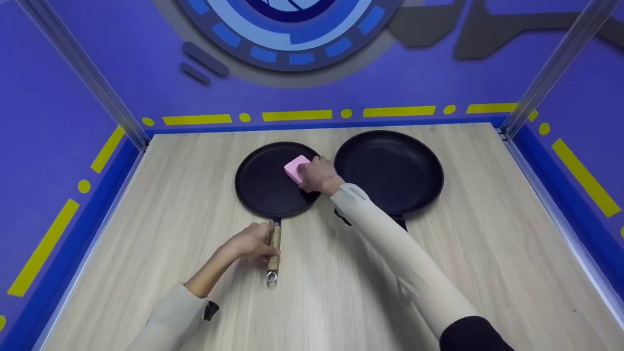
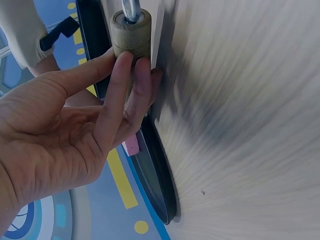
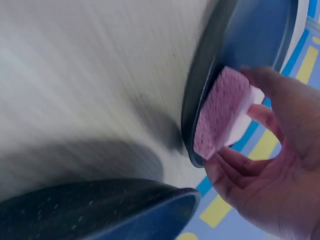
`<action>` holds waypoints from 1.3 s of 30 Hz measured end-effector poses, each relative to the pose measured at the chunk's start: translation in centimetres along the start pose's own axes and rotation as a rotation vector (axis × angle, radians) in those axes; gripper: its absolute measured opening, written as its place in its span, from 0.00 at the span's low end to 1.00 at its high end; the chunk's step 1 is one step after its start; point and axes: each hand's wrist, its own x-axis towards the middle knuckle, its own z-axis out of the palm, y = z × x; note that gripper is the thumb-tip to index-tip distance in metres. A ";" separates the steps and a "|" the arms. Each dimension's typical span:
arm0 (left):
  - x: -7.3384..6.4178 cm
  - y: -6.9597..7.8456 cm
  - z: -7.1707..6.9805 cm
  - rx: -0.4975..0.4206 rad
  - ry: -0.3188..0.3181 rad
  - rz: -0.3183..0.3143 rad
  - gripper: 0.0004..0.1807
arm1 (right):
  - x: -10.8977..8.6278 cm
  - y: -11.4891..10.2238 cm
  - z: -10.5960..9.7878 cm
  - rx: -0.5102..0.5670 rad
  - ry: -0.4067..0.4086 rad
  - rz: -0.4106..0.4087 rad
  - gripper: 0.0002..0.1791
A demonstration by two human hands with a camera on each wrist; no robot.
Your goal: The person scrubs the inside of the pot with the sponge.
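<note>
A flat black pan [image 1: 265, 180] with a low rim lies on the table, its wooden handle [image 1: 274, 248] pointing toward me. My left hand [image 1: 251, 241] grips that handle, thumb on one side and fingers on the other; the metal hanging ring [image 2: 131, 9] sticks out past the grip. In my right hand [image 1: 319, 174] is a pink sponge [image 1: 295, 168], pinched between thumb and fingers over the right half of the pan. Seen from the right wrist, the sponge [image 3: 222, 112] sits against the inner side of the pan's rim, its pink face toward the camera.
To the right stands a larger, deeper black frying pan [image 1: 390, 170], close beside the first; my right forearm crosses over its handle. Blue printed panels [image 1: 292, 97] with yellow marks wall in the back and both sides of the wood-grain table [image 1: 312, 302].
</note>
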 end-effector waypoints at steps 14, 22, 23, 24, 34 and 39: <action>0.1 0.2 0.0 0.029 -0.025 0.022 0.28 | -3.5 -0.4 0.6 -0.074 -0.006 -0.227 0.28; 0.0 -0.2 0.3 0.034 -0.012 0.048 0.37 | -4.4 -0.5 1.2 -0.142 0.070 -0.267 0.28; -0.1 -0.2 0.5 0.036 -0.012 0.047 0.39 | -4.5 -0.6 1.4 -0.144 0.076 -0.271 0.27; -0.1 -0.2 0.4 0.041 -0.009 0.041 0.41 | -4.5 -0.7 1.3 -0.145 0.084 -0.279 0.27; -0.2 0.2 1.0 0.077 0.043 -0.011 0.48 | -4.4 -3.7 1.5 -0.127 0.111 -0.444 0.22; -0.3 0.3 0.9 0.090 0.058 -0.007 0.50 | -3.6 -5.0 2.0 -0.074 0.156 -0.495 0.22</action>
